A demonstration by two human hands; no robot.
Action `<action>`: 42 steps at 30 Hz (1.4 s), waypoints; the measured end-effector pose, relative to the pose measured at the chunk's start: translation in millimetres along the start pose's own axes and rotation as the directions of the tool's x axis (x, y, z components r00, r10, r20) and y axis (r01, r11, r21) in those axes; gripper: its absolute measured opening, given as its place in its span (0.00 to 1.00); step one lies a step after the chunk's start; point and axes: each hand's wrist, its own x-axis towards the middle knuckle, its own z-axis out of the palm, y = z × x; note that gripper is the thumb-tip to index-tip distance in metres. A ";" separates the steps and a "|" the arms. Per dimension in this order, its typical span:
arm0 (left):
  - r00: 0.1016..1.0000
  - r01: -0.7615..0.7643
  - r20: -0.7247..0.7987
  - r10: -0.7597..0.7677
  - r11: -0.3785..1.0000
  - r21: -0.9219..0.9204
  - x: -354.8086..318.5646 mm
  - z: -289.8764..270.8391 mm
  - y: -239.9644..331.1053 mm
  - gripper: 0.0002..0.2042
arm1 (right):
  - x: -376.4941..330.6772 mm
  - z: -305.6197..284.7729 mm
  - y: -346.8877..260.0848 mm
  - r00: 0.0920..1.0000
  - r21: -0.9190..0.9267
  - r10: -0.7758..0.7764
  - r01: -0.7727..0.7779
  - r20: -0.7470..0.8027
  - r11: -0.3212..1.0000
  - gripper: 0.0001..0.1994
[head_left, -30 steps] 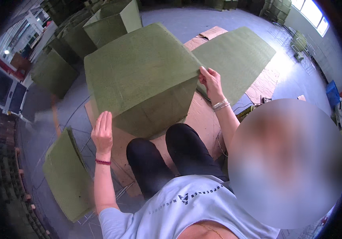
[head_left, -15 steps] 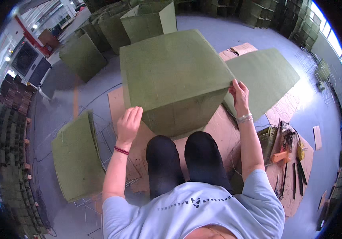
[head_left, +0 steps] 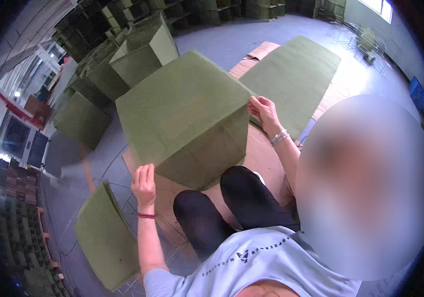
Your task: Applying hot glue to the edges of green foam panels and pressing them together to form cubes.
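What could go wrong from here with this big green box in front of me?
Your left hand and right hand are both at the near top corners of the green box, so its far side might swing or skew. It also stands close to your knees, which could bump it.

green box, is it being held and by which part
Yes: the right hand pinches the green box by the near right corner of its top. The left hand is at the near left corner; whether it grips cannot be told.
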 end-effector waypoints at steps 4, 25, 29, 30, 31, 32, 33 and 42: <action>1.000 -0.003 0.026 0.002 0.999 0.041 1.9 3.1 -2.8 0.12 | -45.5 -56.5 -17.4 0.978 -0.053 -0.085 0.076 -0.192 0.996 0.12; 0.985 -0.006 0.174 0.007 1.000 -0.008 57.3 61.3 48.3 0.23 | -188.3 -384.7 -29.4 0.417 -0.549 -0.375 -0.740 -0.828 0.388 0.40; 0.987 -0.014 0.158 0.015 1.000 -0.010 58.0 59.2 47.6 0.23 | -187.3 -410.9 -22.2 0.538 -0.541 -0.331 -0.296 -0.776 0.787 0.25; 0.988 -0.024 0.155 0.024 1.000 -0.001 54.5 57.7 43.2 0.23 | -187.8 -408.2 -27.4 0.575 -0.362 -0.130 -0.309 -0.808 0.880 0.19; 0.989 -0.035 0.147 0.035 0.999 -0.001 52.0 58.3 40.3 0.23 | -193.1 -407.9 -37.7 0.600 -0.172 0.069 -0.335 -0.797 0.926 0.13; 0.989 -0.040 0.143 0.042 0.999 -0.012 55.2 60.8 43.0 0.22 | -208.9 -436.0 -51.7 0.856 0.021 0.172 -0.186 -0.488 0.982 0.11; 0.991 -0.030 0.127 0.032 0.999 -0.018 56.6 65.8 45.5 0.22 | -226.6 -461.3 -60.8 0.984 0.254 0.149 -0.121 -0.095 0.960 0.11; 0.985 -0.034 0.165 0.042 0.998 -0.047 42.8 47.6 37.7 0.19 | -237.0 -254.9 -99.1 0.798 0.245 -0.191 0.388 -0.571 0.888 0.11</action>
